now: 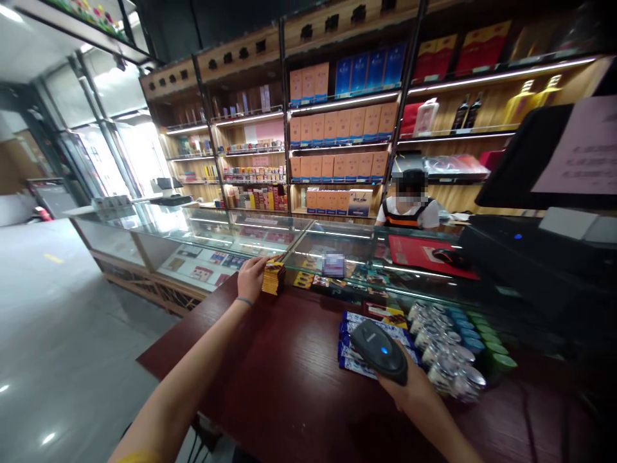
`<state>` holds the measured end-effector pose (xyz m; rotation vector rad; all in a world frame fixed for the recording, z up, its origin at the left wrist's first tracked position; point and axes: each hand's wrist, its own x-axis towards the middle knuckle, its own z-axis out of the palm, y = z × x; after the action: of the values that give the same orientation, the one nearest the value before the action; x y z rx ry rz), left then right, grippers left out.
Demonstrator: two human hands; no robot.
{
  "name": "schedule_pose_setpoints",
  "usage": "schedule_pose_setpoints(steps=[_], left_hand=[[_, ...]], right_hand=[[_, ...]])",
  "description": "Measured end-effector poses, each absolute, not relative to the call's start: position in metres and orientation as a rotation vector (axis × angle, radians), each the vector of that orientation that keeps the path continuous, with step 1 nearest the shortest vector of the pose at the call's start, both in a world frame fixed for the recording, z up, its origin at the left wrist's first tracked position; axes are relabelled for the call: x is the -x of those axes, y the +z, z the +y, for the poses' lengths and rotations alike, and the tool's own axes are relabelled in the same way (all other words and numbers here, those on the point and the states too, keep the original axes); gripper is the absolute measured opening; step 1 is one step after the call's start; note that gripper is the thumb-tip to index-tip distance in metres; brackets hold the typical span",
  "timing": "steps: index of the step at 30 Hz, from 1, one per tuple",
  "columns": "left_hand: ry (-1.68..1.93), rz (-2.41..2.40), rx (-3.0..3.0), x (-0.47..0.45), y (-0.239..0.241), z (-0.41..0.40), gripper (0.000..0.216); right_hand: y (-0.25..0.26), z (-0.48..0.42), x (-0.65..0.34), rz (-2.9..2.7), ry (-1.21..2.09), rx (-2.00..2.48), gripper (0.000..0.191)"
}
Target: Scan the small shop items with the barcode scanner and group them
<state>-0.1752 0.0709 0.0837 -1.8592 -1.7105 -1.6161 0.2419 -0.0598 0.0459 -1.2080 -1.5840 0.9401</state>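
Note:
My left hand (250, 278) reaches far forward and is closed on a stack of yellow and red packets (274, 276) standing at the far edge of the dark wooden counter (289, 373). My right hand (409, 386) grips a black barcode scanner (379, 350) with a blue light on top, held over several blue and white packets (354, 341) lying flat on the counter. The scanner covers most of my right hand's fingers.
Rows of small round tins (446, 347) with silver, blue and green lids sit right of the packets. A glass display case (270, 235) runs behind the counter. A person (409, 206) sits behind it, before shelves of boxes. A black till (530, 251) stands at right.

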Motion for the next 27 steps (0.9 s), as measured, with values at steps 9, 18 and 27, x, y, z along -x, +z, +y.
schedule_pose_setpoints(steps=[9,18,27], left_hand=[[-0.967,-1.681,2.114,0.204,0.068,0.081,0.037],[-0.913,-1.728,2.199,0.204,0.076,0.093,0.035],[-0.903,-1.679,2.276,0.208,0.072,0.098,0.05]], right_hand=[[0.039,-0.054,-0.245,-1.554,0.929,1.218,0.046],[0.037,-0.054,-0.247,-1.563,0.894,1.239,0.047],[0.036,-0.052,-0.248,-1.54,0.931,1.233,0.052]])
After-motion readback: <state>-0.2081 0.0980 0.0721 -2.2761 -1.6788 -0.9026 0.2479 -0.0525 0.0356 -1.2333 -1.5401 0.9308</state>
